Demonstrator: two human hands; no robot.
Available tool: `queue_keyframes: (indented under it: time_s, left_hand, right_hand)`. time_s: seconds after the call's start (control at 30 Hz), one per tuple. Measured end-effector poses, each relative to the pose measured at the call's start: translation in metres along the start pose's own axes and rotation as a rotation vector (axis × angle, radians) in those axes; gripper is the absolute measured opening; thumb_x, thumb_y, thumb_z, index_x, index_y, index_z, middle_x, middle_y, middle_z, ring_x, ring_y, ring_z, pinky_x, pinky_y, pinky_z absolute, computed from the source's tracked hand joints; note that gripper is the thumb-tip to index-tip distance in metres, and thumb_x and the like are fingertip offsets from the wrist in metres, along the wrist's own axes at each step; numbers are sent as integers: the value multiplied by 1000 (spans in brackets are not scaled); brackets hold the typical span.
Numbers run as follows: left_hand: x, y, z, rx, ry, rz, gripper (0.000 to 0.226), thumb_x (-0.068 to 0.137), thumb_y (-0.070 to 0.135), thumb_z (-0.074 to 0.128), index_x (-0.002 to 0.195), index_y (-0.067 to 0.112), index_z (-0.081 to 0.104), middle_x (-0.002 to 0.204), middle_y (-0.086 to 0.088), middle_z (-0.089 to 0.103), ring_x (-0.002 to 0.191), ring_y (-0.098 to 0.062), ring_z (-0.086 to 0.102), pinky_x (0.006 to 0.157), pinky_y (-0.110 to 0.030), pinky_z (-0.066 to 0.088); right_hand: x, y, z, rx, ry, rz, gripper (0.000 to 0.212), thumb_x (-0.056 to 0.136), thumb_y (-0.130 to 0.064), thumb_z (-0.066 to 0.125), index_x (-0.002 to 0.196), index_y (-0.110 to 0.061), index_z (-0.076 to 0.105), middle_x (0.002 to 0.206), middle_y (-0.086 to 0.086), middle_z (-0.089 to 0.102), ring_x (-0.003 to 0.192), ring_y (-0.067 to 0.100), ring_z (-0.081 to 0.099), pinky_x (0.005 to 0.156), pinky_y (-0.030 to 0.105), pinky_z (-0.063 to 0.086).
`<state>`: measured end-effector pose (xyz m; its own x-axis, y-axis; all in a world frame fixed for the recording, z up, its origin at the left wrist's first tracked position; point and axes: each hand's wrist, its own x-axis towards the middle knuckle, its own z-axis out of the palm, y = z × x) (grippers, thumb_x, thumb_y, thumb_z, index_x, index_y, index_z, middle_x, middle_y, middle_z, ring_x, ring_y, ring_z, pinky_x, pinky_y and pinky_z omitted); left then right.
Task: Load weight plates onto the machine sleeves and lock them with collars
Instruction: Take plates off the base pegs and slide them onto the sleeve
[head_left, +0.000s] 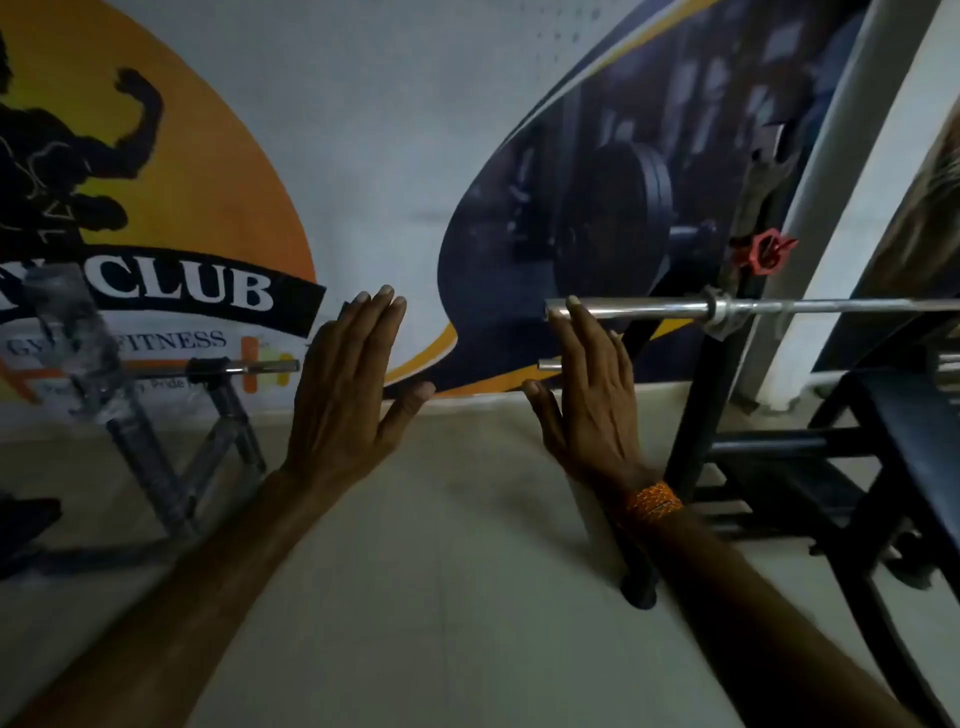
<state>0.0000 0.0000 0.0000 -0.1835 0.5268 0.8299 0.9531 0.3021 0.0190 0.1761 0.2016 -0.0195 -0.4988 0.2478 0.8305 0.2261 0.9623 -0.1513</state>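
A chrome bar sleeve (644, 308) runs in from the right at mid height and carries no plate. Its free end lies just behind the fingertips of my right hand (589, 402). That hand is held flat with straight fingers and wears an orange wrist thread. My left hand (350, 389) is raised beside it, also flat with straight fingers, holding nothing. A red collar (763, 252) hangs on the black rack upright above the sleeve. A second, shorter chrome sleeve end (549, 365) shows just left of my right hand. No weight plate is in view.
A black bench and rack frame (810, 467) fills the right side, its upright foot (640, 592) on the pale floor. At left stands another grey frame (156, 457) with a bar (244, 367). A printed gym banner (332, 171) covers the wall behind.
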Motion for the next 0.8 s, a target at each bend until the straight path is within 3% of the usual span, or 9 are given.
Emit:
queue_keyframes:
  time_s: [0.17, 0.33, 0.5, 0.8]
  left_hand:
    - [-6, -61, 83, 41, -142, -71, 78, 99, 57, 44, 159, 10, 27, 167, -9, 27, 155, -25, 23, 121, -49, 29]
    - [-4, -123, 168, 65, -258, -142, 79, 100, 62, 35, 159, 11, 26, 167, -8, 26, 155, -23, 21, 121, -50, 29]
    - [11, -177, 238, 33, -341, -185, 80, 100, 65, 32, 160, 11, 26, 167, -9, 27, 154, -24, 24, 123, -46, 27]
    - [43, -291, 406, -92, -447, -220, 81, 99, 67, 32, 158, 11, 31, 163, -11, 35, 150, -28, 33, 118, -48, 36]
  right_hand:
    - [4, 31, 102, 6, -96, 69, 69, 106, -52, 37, 160, -10, 29, 169, 15, 26, 157, 29, 25, 125, 55, 22]
    - [18, 68, 200, 41, -232, 137, 71, 104, -55, 35, 161, -13, 28, 170, 12, 22, 156, 28, 24, 126, 42, 10]
    - [41, 98, 283, 35, -356, 194, 74, 105, -60, 25, 162, -13, 25, 171, 11, 20, 156, 30, 25, 126, 44, 7]
    - [88, 159, 440, 2, -424, 341, 73, 105, -60, 26, 161, -14, 26, 169, 13, 24, 155, 31, 27, 124, 57, 21]
